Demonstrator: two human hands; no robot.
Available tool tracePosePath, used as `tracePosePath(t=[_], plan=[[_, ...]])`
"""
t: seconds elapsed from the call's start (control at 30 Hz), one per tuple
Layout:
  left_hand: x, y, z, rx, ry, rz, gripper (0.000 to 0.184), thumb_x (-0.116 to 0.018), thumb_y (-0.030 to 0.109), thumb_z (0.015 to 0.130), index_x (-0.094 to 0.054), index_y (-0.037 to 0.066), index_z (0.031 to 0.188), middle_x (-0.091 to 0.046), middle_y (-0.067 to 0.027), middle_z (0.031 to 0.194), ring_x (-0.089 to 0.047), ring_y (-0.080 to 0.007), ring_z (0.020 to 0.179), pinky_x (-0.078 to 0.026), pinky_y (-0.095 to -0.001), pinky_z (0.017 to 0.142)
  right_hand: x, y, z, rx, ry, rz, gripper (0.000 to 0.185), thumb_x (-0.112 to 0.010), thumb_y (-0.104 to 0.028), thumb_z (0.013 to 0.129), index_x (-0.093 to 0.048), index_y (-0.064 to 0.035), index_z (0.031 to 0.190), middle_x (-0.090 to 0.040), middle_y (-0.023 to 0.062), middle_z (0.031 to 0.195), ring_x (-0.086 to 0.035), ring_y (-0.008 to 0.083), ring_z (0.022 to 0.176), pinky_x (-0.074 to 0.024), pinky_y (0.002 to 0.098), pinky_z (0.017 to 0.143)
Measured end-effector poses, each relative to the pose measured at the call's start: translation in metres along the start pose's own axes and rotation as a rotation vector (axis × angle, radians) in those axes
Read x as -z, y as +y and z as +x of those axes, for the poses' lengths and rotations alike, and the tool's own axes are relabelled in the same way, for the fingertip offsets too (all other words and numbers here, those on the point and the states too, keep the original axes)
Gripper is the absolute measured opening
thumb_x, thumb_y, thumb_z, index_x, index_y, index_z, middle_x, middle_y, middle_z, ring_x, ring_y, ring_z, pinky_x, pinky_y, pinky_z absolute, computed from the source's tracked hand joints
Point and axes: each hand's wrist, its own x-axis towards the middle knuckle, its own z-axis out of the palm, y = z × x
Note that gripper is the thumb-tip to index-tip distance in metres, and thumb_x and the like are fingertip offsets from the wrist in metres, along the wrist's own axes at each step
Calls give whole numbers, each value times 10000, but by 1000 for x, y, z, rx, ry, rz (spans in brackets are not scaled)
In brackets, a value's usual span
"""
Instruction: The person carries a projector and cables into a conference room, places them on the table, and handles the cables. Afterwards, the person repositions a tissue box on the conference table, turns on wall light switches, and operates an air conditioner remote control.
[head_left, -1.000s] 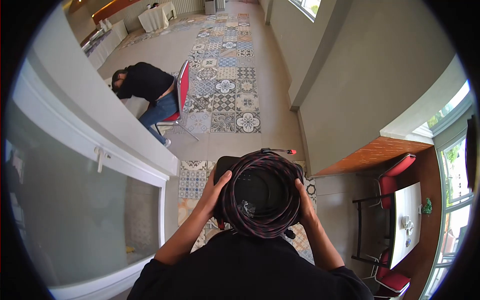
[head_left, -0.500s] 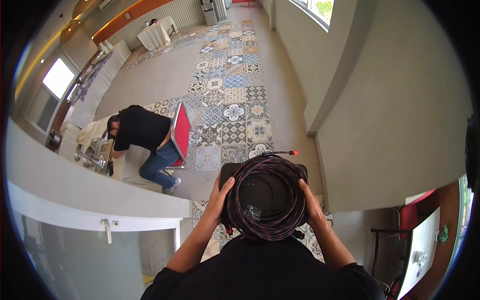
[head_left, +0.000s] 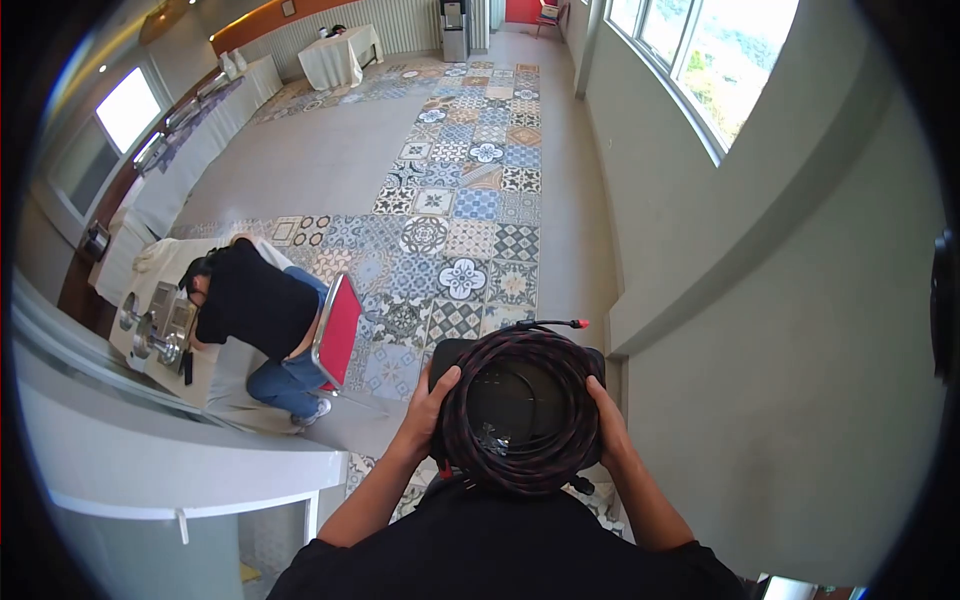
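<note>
A thick coil of dark braided cable (head_left: 470, 440) with a red tip lies on a black box (head_left: 515, 400). A small clear plastic packet (head_left: 492, 440) rests inside the ring. My left hand (head_left: 432, 402) grips the left side of box and coil, thumb on top. Around the right side my right hand (head_left: 608, 425) is closed in the same way. The fingers under the box are hidden. Both are held in front of my black shirt.
On the left a person (head_left: 262, 305) on a red chair (head_left: 340, 330) leans over a cloth-covered table (head_left: 205, 385) with metal items. A glass door (head_left: 180, 545) stands at lower left. A wall (head_left: 770, 400) runs along the right. Patterned tiles (head_left: 460, 235) stretch ahead.
The view has moved forward along the tiled floor. The seated person now appears lower and nearer, and the side table at right has mostly left view. Both hands keep the same hold on box and coil.
</note>
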Motion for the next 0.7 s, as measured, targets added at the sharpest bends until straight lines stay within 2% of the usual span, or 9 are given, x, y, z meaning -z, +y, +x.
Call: tracePosePath(t=[0.03, 0.13, 0.23, 0.33, 0.5, 0.6, 0.7], plan=[[3, 3, 26, 10, -1, -6, 716, -736, 442, 1101, -458, 45, 1628, -645, -140, 1472, -661, -216, 1338, -541, -375, 1162, -1, -7, 22, -14, 20, 8, 722, -606, -531, 1149, -560, 28, 1605, -707, 180, 1516, -721, 269, 1318, -564, 409, 1174], [8, 24, 102, 45, -36, -30, 714, -742, 436, 1099, -461, 44, 1625, -649, -142, 1473, -666, -217, 1332, -546, -372, 1158, -15, -37, 82, -6, 30, 5, 853, -665, -601, 1096, -510, 47, 1630, -668, 179, 1534, -679, 272, 1356, -518, 391, 1187], [-2, 60, 175, 90, -70, -58, 700, -740, 422, 1102, -463, 44, 1622, -656, -139, 1468, -677, -216, 1317, -556, -365, 1144, -29, -79, 138, 7, 107, -7, 732, -614, -556, 1138, -578, 16, 1593, -739, 175, 1467, -730, 265, 1298, -574, 405, 1151], [-13, 103, 244, 76, -122, -38, 686, -740, 406, 1105, -468, 44, 1620, -666, -132, 1456, -688, -209, 1296, -567, -358, 1127, -52, -124, 179, 71, 96, 5, 838, -666, -591, 1098, -517, 43, 1626, -666, 176, 1534, -671, 269, 1363, -524, 394, 1178], [-14, 147, 338, 39, -93, 18, 651, -751, 388, 1100, -506, 41, 1593, -674, -114, 1418, -685, -191, 1267, -564, -349, 1110, -76, -183, 256, 86, 71, 87, 814, -658, -571, 1107, -516, 42, 1623, -666, 177, 1531, -674, 260, 1357, -531, 393, 1168], [-10, 166, 398, -4, -135, 75, 617, -640, 398, 1162, -437, 59, 1636, -631, -138, 1501, -655, -208, 1348, -551, -378, 1150, -85, -212, 314, 103, 79, 66, 798, -647, -570, 1110, -525, 30, 1621, -686, 188, 1512, -696, 280, 1324, -551, 418, 1154], [-8, 181, 466, 6, -122, 80, 636, -647, 407, 1156, -439, 57, 1644, -626, -134, 1508, -643, -215, 1358, -533, -388, 1170, -83, -237, 386, 103, 86, 58, 766, -625, -566, 1122, -546, 16, 1613, -728, 194, 1478, -738, 304, 1268, -585, 445, 1132]])
